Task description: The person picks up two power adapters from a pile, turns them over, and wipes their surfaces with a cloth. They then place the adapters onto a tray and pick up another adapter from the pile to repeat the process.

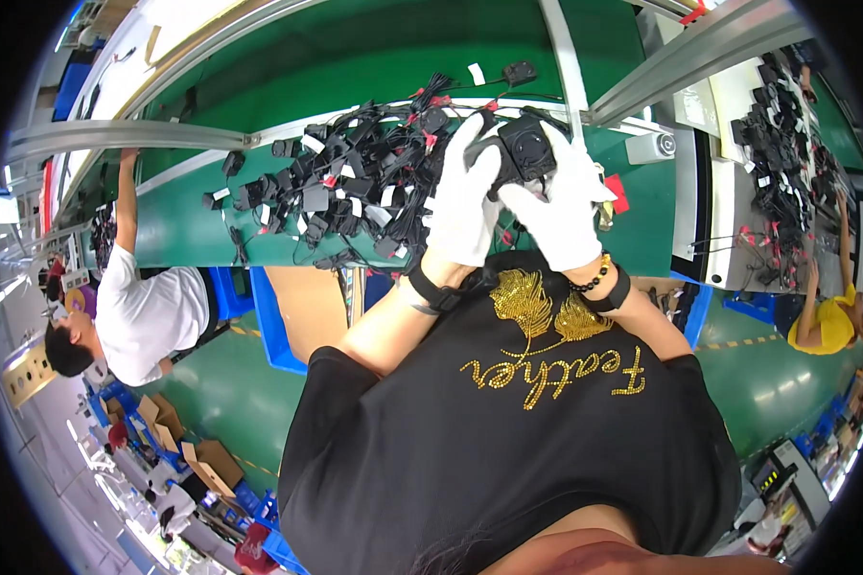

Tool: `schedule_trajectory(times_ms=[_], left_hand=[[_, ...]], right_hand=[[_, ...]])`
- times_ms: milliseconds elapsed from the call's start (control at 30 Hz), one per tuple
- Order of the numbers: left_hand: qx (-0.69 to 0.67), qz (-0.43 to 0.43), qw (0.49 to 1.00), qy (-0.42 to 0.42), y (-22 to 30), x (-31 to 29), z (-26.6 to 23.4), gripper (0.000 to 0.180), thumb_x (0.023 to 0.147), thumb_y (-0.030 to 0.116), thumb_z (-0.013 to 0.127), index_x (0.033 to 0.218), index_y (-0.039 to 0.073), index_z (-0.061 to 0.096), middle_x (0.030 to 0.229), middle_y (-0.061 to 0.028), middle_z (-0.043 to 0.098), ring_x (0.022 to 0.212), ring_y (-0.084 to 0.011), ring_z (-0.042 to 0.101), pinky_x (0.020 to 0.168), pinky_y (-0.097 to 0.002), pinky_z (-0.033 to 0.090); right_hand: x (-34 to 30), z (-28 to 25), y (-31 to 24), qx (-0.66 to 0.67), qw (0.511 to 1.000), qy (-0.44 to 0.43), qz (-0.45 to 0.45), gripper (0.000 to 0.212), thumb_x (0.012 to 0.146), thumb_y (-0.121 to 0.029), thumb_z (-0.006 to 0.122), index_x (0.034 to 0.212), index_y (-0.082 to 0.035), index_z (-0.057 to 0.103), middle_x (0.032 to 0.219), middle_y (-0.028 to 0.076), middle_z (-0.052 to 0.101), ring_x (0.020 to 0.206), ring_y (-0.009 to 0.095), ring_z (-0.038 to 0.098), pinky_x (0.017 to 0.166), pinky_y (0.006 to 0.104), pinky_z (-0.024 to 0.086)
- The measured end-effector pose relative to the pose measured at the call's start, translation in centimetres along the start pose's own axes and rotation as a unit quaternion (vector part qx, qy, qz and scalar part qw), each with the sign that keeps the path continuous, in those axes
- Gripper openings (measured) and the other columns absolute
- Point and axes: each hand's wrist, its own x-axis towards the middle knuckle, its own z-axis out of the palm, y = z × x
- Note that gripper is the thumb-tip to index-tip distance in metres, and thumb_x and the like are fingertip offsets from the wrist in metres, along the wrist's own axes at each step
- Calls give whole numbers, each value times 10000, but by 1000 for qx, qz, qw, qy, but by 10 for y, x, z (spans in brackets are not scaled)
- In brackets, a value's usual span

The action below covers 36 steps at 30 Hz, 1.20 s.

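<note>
Gripping black module (525,149): left hand (465,196), right hand (561,206) closed, above belt edge (259,251).

Small black boxy plastic part with a round face (525,150): lower and left sides covered by the white-gloved left hand (465,196) and white-gloved right hand (564,206); grip contact not visible. Tangled heap of black plastic connectors and cables (345,187) on the green belt: single pieces too small to tell apart. Second heap of black parts (786,144): blurred, cut by the rim.
</note>
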Motion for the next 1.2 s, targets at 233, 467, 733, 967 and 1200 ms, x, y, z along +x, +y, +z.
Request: schedule_trajectory(times_ms=[233, 467, 733, 967, 1200], left_hand=[[-21, -100, 990, -97, -5, 12, 10, 659, 869, 47, 521, 1422, 60, 164, 1294, -133, 418, 1195, -238, 427, 1025, -355, 349], [202, -199, 934, -218, 18, 56, 4, 464, 939, 243, 450, 1300, -44, 395, 1180, -121, 533, 1007, -199, 555, 898, -331, 441], [788, 107, 591, -138, -28, 208, -47, 658, 751, 353, 679, 1274, 21, 456, 1236, -220, 507, 1143, -345, 495, 976, -373, 395], [867, 35, 479, -131, -87, 250, -50, 588, 694, 475, 657, 1146, 103, 595, 1147, -189, 569, 1021, -317, 579, 885, -388, 465], [707, 158, 688, -41, -68, 229, -65, 347, 699, 352, 656, 835, 34, 673, 778, -174, 651, 719, -328, 632, 714, -377, 504]], right_hand=[[-2, -3, 34, -179, 983, 31, -22, 965, 590, -183, 744, 1393, -7, 238, 1170, 193, 478, 1094, 341, 456, 960, 422, 355], [-6, -38, 58, 464, 834, 26, 298, 525, 905, -235, 464, 1370, -47, 309, 1073, 136, 555, 872, 210, 591, 695, 323, 508], [12, -51, -23, 603, 675, 130, 404, 743, 858, -669, 268, 1284, -84, 436, 1083, 244, 571, 499, 178, 459, 404, 267, 350], [-7, -58, -6, 461, 808, 183, 318, 535, 932, -476, 378, 1184, -15, 482, 1044, 147, 593, 827, 293, 615, 652, 341, 530], [8, -58, -34, 657, 705, 70, 259, 535, 899, -404, 478, 1257, -11, 417, 1071, 139, 584, 806, 250, 614, 697, 336, 511]])
